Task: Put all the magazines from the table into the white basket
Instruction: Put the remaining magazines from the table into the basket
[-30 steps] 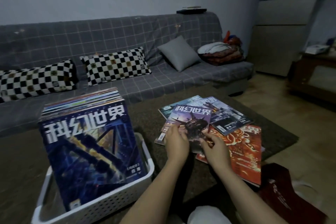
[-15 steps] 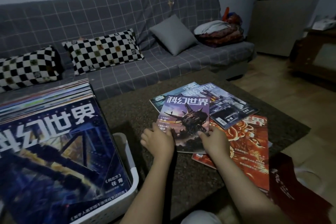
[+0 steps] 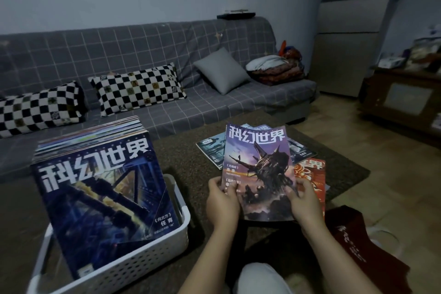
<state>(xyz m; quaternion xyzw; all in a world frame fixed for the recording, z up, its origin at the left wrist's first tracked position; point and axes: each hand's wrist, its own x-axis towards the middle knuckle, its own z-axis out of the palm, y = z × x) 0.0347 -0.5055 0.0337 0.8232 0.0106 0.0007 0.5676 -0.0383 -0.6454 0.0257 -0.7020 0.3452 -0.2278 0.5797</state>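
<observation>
Here your left hand (image 3: 222, 200) and right hand (image 3: 304, 200) each pinch a lower edge of the purple magazine (image 3: 259, 172) titled 科幻世界, raised over the table (image 3: 188, 162).

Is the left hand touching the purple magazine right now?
Touching. The head view shows the left hand gripping the purple magazine at its lower left edge, thumb on the cover; the right hand grips the lower right edge.

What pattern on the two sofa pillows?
Black-and-white checkerboard on both pillows, clearest in the head view.
</observation>
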